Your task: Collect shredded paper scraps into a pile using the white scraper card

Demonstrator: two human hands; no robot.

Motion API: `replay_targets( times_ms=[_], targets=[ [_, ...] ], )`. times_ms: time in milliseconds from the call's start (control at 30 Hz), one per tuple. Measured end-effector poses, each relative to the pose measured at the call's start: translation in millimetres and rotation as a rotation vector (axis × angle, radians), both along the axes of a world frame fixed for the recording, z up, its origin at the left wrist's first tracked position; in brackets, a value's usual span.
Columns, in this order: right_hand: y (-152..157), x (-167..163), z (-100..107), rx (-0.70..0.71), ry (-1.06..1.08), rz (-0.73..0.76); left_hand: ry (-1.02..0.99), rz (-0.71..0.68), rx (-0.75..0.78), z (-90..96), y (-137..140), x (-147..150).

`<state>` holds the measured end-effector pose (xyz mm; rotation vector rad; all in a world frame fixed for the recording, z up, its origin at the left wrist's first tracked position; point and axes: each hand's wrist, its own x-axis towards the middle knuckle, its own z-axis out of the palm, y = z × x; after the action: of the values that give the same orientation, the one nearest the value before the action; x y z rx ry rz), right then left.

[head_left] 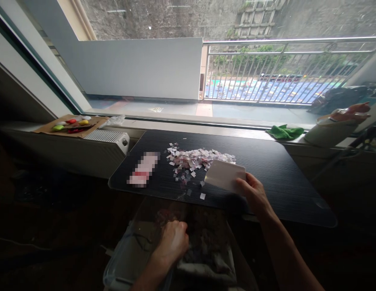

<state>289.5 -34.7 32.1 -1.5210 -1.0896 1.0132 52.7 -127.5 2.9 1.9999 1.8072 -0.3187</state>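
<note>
My right hand grips a flat, whitish rectangular scraper by its right edge, tilted above the dark tabletop. Just behind the scraper lies a loose heap of small white and pinkish paper squares, with single pieces scattered toward the front edge. Below that edge, my left hand is closed in a fist at a clear plastic bag; its fingertips are hidden. Dim, crumpled contents show low in the bag. A blurred-out pink and white slip rests left of the heap.
Under the table's front stands a clear plastic bin. On the sill are a green cloth, a pale bucket-like container and a cardboard piece with colourful items. A white radiator adjoins the table's left side; a window lies behind.
</note>
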Motion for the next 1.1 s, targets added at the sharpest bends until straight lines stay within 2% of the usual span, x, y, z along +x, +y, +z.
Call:
replay_targets(
  times_ms=[133,367,567,733,933,1100],
  targets=[
    [0,1,-2,0.017,0.063,-0.014,0.02,0.0,-0.027,1.1,1,1],
    [4,2,-8,0.018,-0.053,-0.068,0.022,0.01,-0.023,1.1,1,2],
    [-2,4,-3,-0.023,0.102,0.053,0.014,0.011,-0.021,-0.4,1,1],
    [-1,8,-6,-0.014,0.02,-0.007,0.007,0.008,-0.03,-0.2,1,1],
    [-5,6,-3,-0.053,0.045,0.142,-0.014,0.014,-0.022,0.8,0,-1],
    [-8,8,-1,-0.047,0.017,0.108,-0.01,0.037,-0.016,2.1,-1,-5]
  ],
)
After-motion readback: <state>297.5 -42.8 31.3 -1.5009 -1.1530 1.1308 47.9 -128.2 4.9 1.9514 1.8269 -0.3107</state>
